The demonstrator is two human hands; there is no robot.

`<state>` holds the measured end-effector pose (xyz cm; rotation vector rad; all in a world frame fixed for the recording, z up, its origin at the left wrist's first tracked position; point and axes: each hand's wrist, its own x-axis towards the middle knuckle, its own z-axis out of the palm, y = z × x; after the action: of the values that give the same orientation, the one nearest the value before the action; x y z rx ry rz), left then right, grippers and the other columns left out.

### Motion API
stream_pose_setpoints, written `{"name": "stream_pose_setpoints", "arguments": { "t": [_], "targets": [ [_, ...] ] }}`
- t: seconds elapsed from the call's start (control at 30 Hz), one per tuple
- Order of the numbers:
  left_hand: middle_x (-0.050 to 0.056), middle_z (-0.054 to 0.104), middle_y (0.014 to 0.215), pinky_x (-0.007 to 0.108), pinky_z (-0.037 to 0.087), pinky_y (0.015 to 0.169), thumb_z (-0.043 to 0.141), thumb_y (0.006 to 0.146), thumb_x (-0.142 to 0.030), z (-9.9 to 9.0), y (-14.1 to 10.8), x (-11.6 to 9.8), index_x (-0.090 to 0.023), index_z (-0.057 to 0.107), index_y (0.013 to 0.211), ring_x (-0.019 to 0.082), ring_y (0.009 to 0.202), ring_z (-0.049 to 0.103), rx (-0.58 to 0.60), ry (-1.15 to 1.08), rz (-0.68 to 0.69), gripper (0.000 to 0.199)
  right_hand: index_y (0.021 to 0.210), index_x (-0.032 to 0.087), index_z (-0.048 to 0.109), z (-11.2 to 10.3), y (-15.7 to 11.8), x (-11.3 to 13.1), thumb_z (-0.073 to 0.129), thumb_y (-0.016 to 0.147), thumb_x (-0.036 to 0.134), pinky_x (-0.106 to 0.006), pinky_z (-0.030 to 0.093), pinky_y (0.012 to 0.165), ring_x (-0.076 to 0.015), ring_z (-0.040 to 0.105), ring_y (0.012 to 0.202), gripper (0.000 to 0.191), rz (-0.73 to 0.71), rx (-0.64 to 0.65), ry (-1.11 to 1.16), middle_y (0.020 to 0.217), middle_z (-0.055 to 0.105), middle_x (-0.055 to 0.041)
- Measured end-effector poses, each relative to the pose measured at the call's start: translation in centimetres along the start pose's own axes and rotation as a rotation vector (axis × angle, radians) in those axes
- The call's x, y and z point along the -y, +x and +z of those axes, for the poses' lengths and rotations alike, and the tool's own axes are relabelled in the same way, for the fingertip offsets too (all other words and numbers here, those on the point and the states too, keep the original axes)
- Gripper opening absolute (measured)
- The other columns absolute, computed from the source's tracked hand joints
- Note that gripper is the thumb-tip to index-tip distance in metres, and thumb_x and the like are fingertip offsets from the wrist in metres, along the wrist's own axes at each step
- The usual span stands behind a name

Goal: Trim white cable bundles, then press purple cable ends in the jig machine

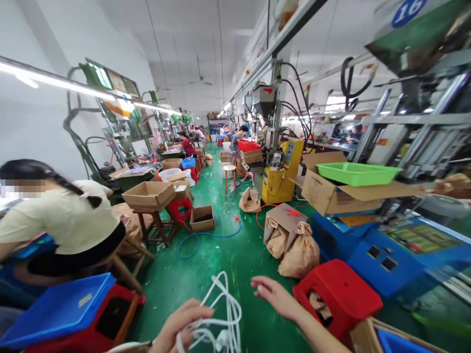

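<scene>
My left hand [180, 326] is low in the view, wrapped around a bundle of white electrical cable [230, 309] that loops upward above it. A white plug [222, 340] hangs at the bundle's lower end, partly hidden by the loops. To the right, my right hand [275, 296] reaches out empty of the bundle, its fingers curled together. A tiny white bit shows at the fingertips, too small to identify. A red plastic stool [336, 299] stands just beyond that hand.
A seated person [62, 220] works at the left, beside a blue tray [55, 309] on a red stool. Paper sacks [294, 250] rest on the green floor [228, 260]. Injection-moulding machines, cardboard boxes and other workers line both sides of the long aisle.
</scene>
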<state>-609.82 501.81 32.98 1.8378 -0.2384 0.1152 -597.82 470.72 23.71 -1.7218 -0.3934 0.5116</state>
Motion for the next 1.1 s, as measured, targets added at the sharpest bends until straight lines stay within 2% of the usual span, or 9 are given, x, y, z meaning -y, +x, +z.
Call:
{"name": "stream_pose_setpoints", "arguments": {
  "t": [0.13,0.3,0.4,0.5,0.67,0.77,0.87,0.97,1.1],
  "targets": [
    [0.011,0.070,0.089,0.036,0.051,0.078,0.039,0.096,-0.072,2.9,11.2,1.6,-0.025,0.081,0.101,0.024,0.082,0.065,0.236,0.094,0.078,0.063,0.149,0.022,0.046,-1.5,7.2,5.9,0.055,0.086,0.074,-0.043,0.047,0.103,-0.0254,0.059,0.120,0.083,-0.160,0.098,0.149,0.145,0.053,-0.0161],
    [0.010,0.070,0.080,0.029,0.047,0.071,0.030,0.096,-0.076,2.5,21.6,6.5,-0.022,0.082,0.091,0.019,0.074,0.064,0.299,0.092,0.237,0.075,0.123,0.019,0.070,-3.2,15.0,5.3,0.070,0.082,0.051,-0.032,0.050,0.080,-0.0165,0.058,0.079,0.052,-0.039,0.020,-0.113,0.091,0.068,-0.0046],
    [0.010,0.069,0.077,0.026,0.046,0.064,0.031,0.096,-0.076,0.4,27.1,10.0,-0.020,0.082,0.081,0.017,0.067,0.063,0.233,0.038,0.298,0.076,0.095,0.014,0.075,-5.2,20.5,4.6,0.061,0.087,0.054,-0.024,0.043,0.060,-0.0112,0.050,0.061,0.044,0.050,0.132,-0.056,0.070,0.060,-0.0010],
    [0.010,0.069,0.079,0.027,0.048,0.067,0.033,0.096,-0.074,-2.0,32.7,13.3,-0.018,0.080,0.078,0.018,0.071,0.065,0.202,0.044,0.282,0.075,0.108,0.013,0.072,-7.8,28.0,4.2,0.062,0.088,0.053,-0.020,0.038,0.054,-0.0090,0.048,0.055,0.046,0.075,0.264,0.046,0.065,0.056,0.0023],
    [0.010,0.070,0.080,0.028,0.050,0.069,0.032,0.100,-0.068,-6.2,41.8,16.8,-0.017,0.078,0.084,0.019,0.073,0.067,0.134,0.134,0.123,0.070,0.144,0.019,0.055,-11.1,43.3,4.5,0.072,0.086,0.036,-0.023,0.048,0.072,-0.0112,0.058,0.077,0.063,-0.009,0.404,-0.117,0.100,0.065,-0.0037],
    [0.010,0.070,0.083,0.029,0.051,0.071,0.030,0.100,-0.069,-8.9,47.1,18.4,-0.017,0.078,0.087,0.019,0.076,0.067,0.113,0.172,0.097,0.072,0.134,0.018,0.065,-11.9,51.6,5.8,0.073,0.086,0.035,-0.031,0.047,0.094,-0.0192,0.060,0.102,0.052,-0.144,0.590,-0.387,0.114,0.067,-0.0100],
    [0.011,0.070,0.083,0.029,0.051,0.069,0.028,0.099,-0.071,-11.7,52.3,21.0,-0.017,0.077,0.085,0.019,0.074,0.066,0.042,0.184,0.112,0.075,0.108,0.017,0.077,-12.3,59.0,6.9,0.067,0.090,0.031,-0.031,0.045,0.094,-0.0213,0.060,0.104,0.024,-0.216,0.713,-0.508,0.104,0.071,-0.0098],
    [0.011,0.070,0.084,0.030,0.052,0.069,0.025,0.099,-0.071,-14.6,58.1,24.9,-0.016,0.075,0.081,0.019,0.074,0.065,-0.017,0.165,0.121,0.076,0.081,0.014,0.075,-13.1,66.1,7.3,0.061,0.092,0.027,-0.025,0.043,0.075,-0.0157,0.060,0.080,0.023,-0.118,0.695,-0.511,0.081,0.069,-0.0046],
    [0.013,0.070,0.092,0.033,0.053,0.076,0.024,0.099,-0.072,-19.3,67.1,30.8,-0.017,0.071,0.073,0.021,0.083,0.066,-0.020,0.116,0.127,0.077,0.077,0.013,0.071,-14.8,75.9,8.7,0.057,0.089,0.028,-0.021,0.034,0.057,-0.0105,0.052,0.059,0.024,0.137,0.460,-0.391,0.064,0.062,0.0008]
  ]
}}
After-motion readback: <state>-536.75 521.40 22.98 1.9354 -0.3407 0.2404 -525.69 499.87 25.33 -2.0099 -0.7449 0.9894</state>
